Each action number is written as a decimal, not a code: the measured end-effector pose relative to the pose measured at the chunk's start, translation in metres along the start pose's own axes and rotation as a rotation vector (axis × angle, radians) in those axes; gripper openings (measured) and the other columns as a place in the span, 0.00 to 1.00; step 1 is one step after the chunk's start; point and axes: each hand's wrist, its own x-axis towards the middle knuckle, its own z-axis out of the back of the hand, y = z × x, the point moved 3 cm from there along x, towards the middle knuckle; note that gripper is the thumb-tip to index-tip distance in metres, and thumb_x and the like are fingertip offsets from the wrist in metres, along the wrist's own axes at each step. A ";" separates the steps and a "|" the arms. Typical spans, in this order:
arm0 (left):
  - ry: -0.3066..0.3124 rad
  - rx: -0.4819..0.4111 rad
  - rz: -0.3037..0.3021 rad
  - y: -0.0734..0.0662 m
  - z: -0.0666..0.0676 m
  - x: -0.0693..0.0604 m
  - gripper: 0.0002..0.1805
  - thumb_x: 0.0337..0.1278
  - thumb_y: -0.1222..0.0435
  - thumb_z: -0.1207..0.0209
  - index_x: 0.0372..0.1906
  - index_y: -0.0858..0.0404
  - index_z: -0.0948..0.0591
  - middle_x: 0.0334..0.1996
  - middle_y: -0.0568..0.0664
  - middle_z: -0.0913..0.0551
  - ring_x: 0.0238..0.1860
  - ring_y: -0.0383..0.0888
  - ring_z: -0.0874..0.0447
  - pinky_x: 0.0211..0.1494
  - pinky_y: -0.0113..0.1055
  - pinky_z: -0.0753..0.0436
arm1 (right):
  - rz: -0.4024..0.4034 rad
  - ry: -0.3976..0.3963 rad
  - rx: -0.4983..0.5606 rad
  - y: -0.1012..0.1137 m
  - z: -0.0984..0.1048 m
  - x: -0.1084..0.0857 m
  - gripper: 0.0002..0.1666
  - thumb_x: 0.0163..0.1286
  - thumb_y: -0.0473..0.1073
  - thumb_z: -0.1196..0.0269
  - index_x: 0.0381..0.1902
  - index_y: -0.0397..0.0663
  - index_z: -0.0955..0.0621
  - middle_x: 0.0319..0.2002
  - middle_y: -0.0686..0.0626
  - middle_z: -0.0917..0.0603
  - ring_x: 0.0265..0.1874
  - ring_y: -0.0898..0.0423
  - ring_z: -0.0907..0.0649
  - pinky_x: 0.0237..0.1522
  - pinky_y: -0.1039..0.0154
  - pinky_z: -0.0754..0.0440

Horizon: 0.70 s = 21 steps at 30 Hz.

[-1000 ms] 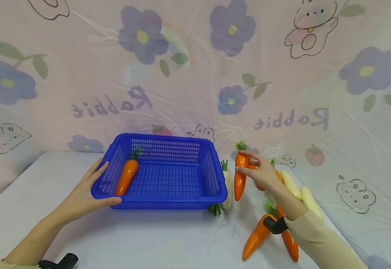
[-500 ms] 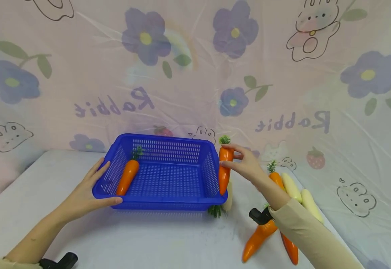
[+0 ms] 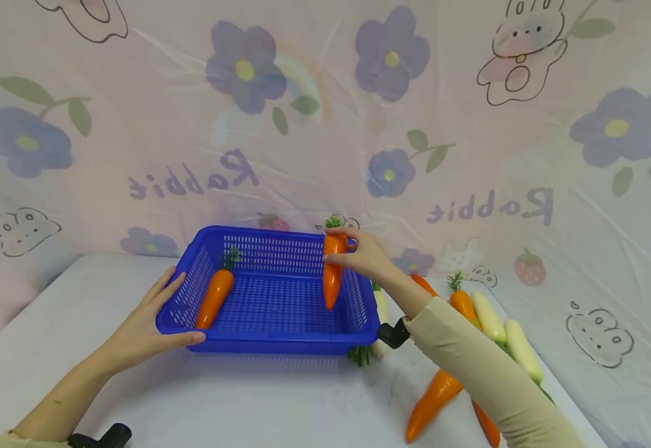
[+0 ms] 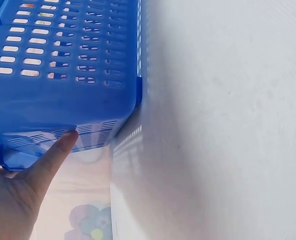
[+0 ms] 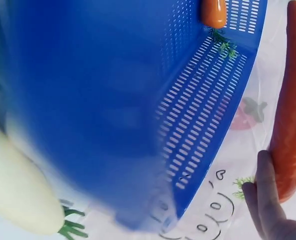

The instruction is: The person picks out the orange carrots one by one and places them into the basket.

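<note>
A blue plastic basket [image 3: 269, 340] with slotted walls stands on the table, an orange carrot [image 3: 215, 300] lying along its left inside. My left hand [image 3: 145, 320] holds the basket's near left corner, thumb along the front rim and fingers against the left side. Over the basket's right part, my right hand [image 3: 361, 252] pinches a second carrot [image 3: 332, 283] near its leafy top, tip pointing down. In the right wrist view this held carrot [image 5: 292, 105] is at the right edge, apart from the basket wall.
Right of the basket, a white radish [image 3: 380, 305] lies partly hidden behind its wall. Farther right are several carrots [image 3: 434, 401] and pale radishes [image 3: 523, 350], partly covered by my right sleeve. A printed cloth [image 3: 314, 137] hangs behind the white table [image 3: 258, 398].
My right hand has carried the carrot leftward from beside the basket, across its right rim, to above the inside. The left hand has stayed on the basket's corner.
</note>
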 end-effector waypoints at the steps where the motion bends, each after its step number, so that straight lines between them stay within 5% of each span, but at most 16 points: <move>1: -0.002 -0.001 -0.002 0.000 0.000 0.000 0.60 0.45 0.53 0.30 0.77 0.57 0.55 0.77 0.55 0.67 0.72 0.74 0.62 0.54 0.82 0.47 | -0.001 0.004 0.001 0.003 -0.001 0.002 0.33 0.59 0.45 0.32 0.63 0.53 0.25 0.63 0.40 0.28 0.59 0.37 0.23 0.51 0.49 0.16; 21: -0.016 -0.001 0.007 -0.002 -0.001 0.000 0.60 0.43 0.51 0.29 0.77 0.58 0.54 0.77 0.55 0.66 0.72 0.74 0.60 0.55 0.81 0.47 | 0.091 0.143 0.071 0.030 -0.042 0.045 0.32 0.60 0.46 0.32 0.64 0.54 0.25 0.61 0.45 0.26 0.58 0.42 0.23 0.54 0.51 0.19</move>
